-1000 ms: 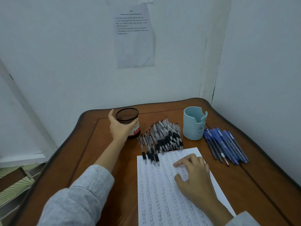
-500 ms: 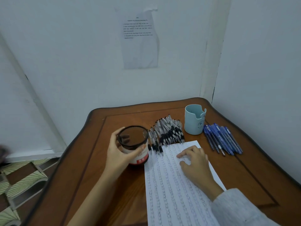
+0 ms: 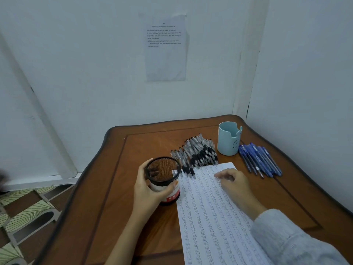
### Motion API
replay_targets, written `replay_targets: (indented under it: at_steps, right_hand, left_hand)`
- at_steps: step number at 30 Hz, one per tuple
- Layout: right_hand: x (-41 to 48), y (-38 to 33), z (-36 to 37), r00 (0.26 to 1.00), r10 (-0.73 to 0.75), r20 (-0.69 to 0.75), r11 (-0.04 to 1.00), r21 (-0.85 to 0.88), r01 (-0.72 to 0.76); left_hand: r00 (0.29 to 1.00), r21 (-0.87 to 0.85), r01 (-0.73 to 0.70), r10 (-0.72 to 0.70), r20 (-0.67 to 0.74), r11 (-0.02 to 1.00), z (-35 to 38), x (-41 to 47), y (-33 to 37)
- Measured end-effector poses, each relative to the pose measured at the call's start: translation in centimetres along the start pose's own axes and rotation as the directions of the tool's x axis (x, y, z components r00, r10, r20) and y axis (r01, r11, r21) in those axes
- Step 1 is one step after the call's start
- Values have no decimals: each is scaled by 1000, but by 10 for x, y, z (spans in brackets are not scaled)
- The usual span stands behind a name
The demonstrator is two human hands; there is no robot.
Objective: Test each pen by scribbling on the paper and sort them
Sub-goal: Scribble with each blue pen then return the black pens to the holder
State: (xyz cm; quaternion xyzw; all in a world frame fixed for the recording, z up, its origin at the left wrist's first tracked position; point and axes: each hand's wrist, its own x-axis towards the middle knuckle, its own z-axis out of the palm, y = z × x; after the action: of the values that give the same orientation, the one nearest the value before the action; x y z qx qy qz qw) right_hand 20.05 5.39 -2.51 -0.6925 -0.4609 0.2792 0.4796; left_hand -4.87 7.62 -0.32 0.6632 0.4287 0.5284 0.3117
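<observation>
Mesh cup, gripped by left hand, is just left of paper; right hand rests loose-fingered on it; table wood shows leftward.

A brown wooden table stands in a corner of pale walls, a printed sheet taped above, green-patterned floor at left.

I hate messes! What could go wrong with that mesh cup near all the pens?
The left hand grips the black mesh cup beside the black pens; a nudge could scatter them. The cup is at the paper edge and might crease it, though the right hand rests on the paper.
</observation>
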Motion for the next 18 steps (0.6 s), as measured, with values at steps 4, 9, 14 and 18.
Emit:
replay_targets:
  at_steps: [4, 9, 14, 18]
  right_hand:
    - [13, -27, -13, 963, 136, 234, 991, -17, -136]
    - [42, -78, -9, 983, -158, 99, 965, -194, 174]
    - [84, -87, 27, 961, -270, 61, 839, -475, 266]
    - [108, -77, 49, 983, -141, 114, 735, -653, 181]
  left_hand:
    - [1000, 7, -19, 19, 10, 1000, -1, 3, -4]
    - [999, 34, -44, 45, -15, 998, 0, 6, -11]
    - [999, 0, -48, 48, -16, 999, 1, 7, -9]
    - [999, -20, -43, 43, -13, 999, 2, 8, -6]
